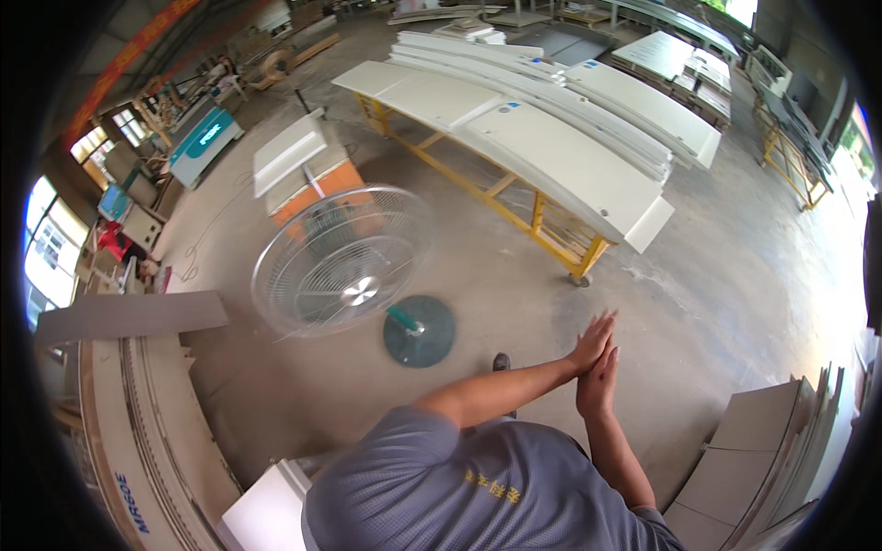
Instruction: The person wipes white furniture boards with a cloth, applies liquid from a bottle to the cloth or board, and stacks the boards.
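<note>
Out in front of my body, to the right of the middle, my left hand and my right hand meet palm against palm. The fingers of both are stretched out and slightly blurred at the tips. I see nothing held in either one, though the space between the palms is hidden. Beyond them stands a yellow-framed trolley, its near wheel on the floor. Long white panels lie across its top. A large round pedestal fan with a wire cage stands to the left, on a dark round base.
Stacked boards stand at the lower right. On the left lie a long beige machine and a grey board. Behind the fan is an orange-sided stand topped with a white panel. A person in red is far left.
</note>
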Action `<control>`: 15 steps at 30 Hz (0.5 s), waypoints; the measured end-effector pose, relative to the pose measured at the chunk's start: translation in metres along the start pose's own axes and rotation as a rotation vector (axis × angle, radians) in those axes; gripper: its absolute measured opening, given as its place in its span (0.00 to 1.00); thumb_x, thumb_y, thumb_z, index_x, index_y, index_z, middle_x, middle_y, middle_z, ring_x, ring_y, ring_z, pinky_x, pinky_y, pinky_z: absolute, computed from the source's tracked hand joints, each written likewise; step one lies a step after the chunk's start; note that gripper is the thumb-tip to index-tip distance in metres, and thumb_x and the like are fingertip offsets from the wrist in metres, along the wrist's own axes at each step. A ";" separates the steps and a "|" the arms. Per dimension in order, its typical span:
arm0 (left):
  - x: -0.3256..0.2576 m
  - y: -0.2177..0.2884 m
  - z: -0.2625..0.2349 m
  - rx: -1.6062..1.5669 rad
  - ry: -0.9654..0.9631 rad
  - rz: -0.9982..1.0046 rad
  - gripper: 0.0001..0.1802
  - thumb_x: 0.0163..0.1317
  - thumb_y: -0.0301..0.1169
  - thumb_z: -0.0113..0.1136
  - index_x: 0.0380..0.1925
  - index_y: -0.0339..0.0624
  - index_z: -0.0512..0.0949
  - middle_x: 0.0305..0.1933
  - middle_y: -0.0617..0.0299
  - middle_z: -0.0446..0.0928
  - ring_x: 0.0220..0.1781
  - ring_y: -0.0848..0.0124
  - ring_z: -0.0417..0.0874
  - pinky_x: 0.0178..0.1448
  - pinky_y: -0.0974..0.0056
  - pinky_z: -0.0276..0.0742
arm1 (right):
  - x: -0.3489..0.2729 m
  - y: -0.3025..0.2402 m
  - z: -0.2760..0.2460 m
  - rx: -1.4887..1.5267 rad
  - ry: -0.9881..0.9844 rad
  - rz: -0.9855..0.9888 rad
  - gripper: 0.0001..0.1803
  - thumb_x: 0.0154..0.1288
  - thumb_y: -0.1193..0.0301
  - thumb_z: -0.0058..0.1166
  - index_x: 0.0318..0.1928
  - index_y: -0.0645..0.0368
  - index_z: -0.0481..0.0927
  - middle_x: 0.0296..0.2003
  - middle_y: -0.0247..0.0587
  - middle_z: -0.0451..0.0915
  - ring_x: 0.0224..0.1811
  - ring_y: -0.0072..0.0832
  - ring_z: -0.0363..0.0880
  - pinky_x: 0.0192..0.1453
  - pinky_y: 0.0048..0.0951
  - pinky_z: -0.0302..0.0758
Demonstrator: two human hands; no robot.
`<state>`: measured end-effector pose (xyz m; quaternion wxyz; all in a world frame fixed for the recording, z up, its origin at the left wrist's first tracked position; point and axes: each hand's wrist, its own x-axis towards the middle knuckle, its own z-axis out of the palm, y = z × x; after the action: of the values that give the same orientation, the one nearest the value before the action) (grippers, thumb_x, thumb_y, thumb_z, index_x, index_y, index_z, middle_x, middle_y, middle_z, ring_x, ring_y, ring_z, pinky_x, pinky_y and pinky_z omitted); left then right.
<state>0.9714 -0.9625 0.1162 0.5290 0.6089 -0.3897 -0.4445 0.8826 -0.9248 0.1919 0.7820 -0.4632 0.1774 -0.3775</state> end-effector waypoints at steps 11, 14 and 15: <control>0.195 0.075 0.025 -0.251 -0.368 -0.108 0.40 0.81 0.58 0.38 0.77 0.36 0.58 0.79 0.48 0.60 0.80 0.59 0.60 0.83 0.57 0.52 | 0.229 -0.054 -0.083 -0.048 0.504 -0.176 0.39 0.83 0.40 0.27 0.84 0.41 0.49 0.84 0.34 0.47 0.85 0.43 0.45 0.84 0.53 0.41; 0.253 0.053 0.020 -0.299 -0.354 -0.199 0.41 0.80 0.59 0.38 0.77 0.35 0.58 0.80 0.48 0.59 0.81 0.60 0.58 0.83 0.57 0.52 | 0.284 -0.019 -0.141 0.114 0.555 -0.169 0.38 0.83 0.40 0.30 0.84 0.42 0.52 0.83 0.34 0.52 0.83 0.36 0.52 0.82 0.50 0.49; 0.277 0.050 0.016 -0.304 -0.338 -0.222 0.42 0.80 0.60 0.39 0.77 0.35 0.58 0.81 0.48 0.59 0.82 0.60 0.58 0.83 0.57 0.52 | 0.302 -0.003 -0.172 0.121 0.548 -0.137 0.38 0.83 0.42 0.30 0.84 0.42 0.50 0.83 0.34 0.51 0.83 0.36 0.53 0.81 0.47 0.52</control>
<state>1.0394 -1.2356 0.1288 0.4898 0.4784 -0.3318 -0.6490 0.9705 -1.2550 0.1292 0.7037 -0.3076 0.3273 -0.5505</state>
